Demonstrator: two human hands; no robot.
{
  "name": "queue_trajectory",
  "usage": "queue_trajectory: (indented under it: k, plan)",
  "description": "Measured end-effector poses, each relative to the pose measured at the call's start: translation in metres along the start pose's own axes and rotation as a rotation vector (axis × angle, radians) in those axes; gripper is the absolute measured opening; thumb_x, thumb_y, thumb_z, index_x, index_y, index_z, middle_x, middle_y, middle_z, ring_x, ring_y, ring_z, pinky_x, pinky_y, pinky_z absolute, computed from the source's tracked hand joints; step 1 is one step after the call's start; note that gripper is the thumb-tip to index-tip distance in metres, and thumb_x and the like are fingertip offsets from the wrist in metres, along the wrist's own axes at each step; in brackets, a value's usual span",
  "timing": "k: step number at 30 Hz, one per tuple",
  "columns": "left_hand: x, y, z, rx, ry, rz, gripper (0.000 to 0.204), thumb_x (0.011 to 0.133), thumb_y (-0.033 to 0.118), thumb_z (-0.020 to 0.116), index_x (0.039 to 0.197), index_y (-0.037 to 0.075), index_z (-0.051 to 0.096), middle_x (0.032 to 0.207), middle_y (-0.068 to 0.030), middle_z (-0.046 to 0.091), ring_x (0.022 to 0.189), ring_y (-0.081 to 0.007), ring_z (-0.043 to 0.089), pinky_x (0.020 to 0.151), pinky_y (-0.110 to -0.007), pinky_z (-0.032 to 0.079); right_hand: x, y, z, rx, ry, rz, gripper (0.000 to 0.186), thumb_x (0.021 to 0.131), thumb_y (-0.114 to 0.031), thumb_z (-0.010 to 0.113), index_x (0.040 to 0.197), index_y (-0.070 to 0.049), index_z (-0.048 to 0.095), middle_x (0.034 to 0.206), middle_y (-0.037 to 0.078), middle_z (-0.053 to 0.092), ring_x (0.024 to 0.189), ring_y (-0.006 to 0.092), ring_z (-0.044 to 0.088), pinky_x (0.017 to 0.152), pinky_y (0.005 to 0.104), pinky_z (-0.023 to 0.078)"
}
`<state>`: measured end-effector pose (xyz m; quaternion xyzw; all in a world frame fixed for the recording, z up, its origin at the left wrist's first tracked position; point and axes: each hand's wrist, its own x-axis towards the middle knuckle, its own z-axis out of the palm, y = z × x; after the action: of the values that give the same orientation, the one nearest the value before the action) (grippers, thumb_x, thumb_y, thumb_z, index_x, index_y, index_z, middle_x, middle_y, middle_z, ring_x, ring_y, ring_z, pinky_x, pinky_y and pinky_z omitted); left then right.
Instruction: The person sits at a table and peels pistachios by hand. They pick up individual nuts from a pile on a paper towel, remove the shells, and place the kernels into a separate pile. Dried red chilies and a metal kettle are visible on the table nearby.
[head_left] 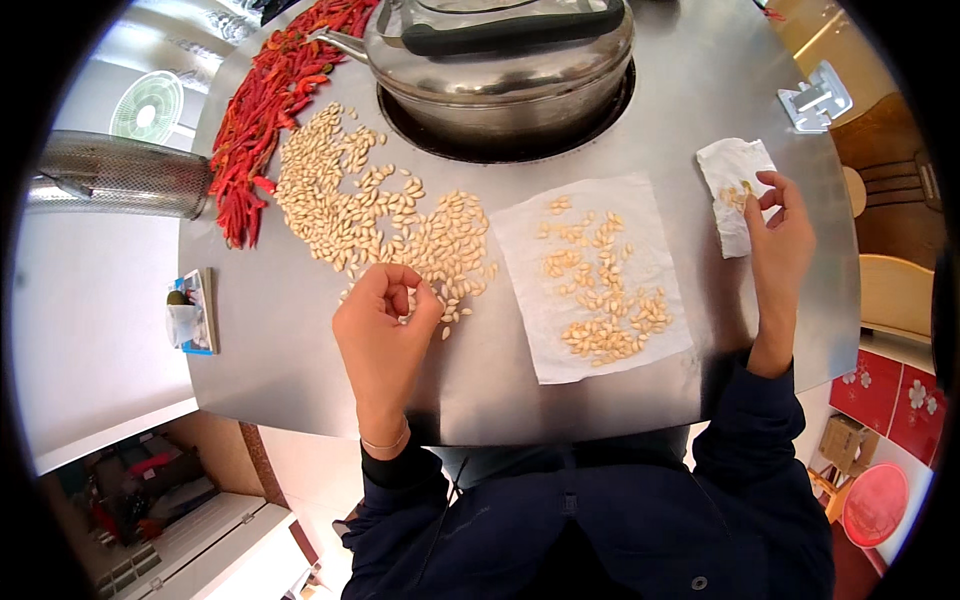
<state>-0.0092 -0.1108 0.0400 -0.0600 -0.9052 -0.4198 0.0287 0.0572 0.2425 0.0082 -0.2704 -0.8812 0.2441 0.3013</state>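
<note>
Many pale pumpkin seeds [330, 195] lie spread on the steel tabletop at left. My left hand [385, 325] hovers at the near edge of these seeds, its thumb and fingers curled together in a pinch. What those fingertips hold, if anything, is hidden. At right, my right hand [780, 230] is pinched over a small folded white tissue [735, 235] that bears pale bits. A small greenish piece shows by its fingertips; whether it is gripped is unclear. Between my hands, a white paper sheet [520, 290] carries more seeds.
A large metal kettle [500, 75] sits in the round opening at the table's far middle. Red dried chillies [250, 130] line the far left edge, beside a mesh cylinder [125, 175]. A white plastic holder [815, 97] stands far right. Wooden chairs [895, 290] are beyond.
</note>
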Motion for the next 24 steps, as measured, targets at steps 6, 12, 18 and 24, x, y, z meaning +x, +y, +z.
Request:
queue_trajectory:
  k: [6,12,18,24]
  plan:
    - [-0.011,-0.025,-0.008,0.290,0.018,0.195,0.009,0.074,0.002,0.066,0.081,0.004,0.061,0.071,-0.0041,0.057,0.067,-0.0160,0.052,0.059,-0.028,0.042,-0.010,-0.019,0.005,0.174,-0.086,-0.013,0.011,0.085,-0.012,0.066,0.094,-0.007,0.066,0.071,0.001,0.058,0.055,0.0090,0.045,0.054,0.0242,0.038]
    - [-0.022,-0.032,-0.005,0.415,0.119,0.365,0.009,0.076,0.003,0.067,0.084,0.005,0.061,0.090,-0.0071,0.063,0.085,-0.0219,0.055,0.068,-0.031,0.044,-0.017,-0.029,0.008,0.340,-0.200,-0.108,0.011,0.083,-0.006,0.066,0.094,-0.005,0.065,0.075,0.002,0.060,0.055,0.0081,0.046,0.052,0.0223,0.039]
    - [-0.025,-0.001,0.003,-0.050,0.020,0.086,0.008,0.083,0.005,0.065,0.090,0.002,0.063,0.092,-0.0061,0.064,0.084,-0.0162,0.058,0.073,-0.027,0.046,-0.024,-0.039,0.006,0.486,-0.500,-0.206,0.009,0.082,-0.003,0.065,0.091,-0.004,0.064,0.079,0.004,0.060,0.060,0.0106,0.051,0.054,0.0232,0.041]
    - [-0.010,0.048,0.074,-0.040,-0.381,0.531,0.054,0.080,0.017,0.072,0.126,-0.002,0.050,0.130,-0.0214,0.051,0.122,-0.0360,0.047,0.101,-0.041,0.038,-0.037,-0.050,0.015,0.594,-0.599,-0.313,0.013,0.081,0.004,0.065,0.093,-0.003,0.064,0.089,0.005,0.060,0.070,0.0128,0.057,0.059,0.0233,0.044]
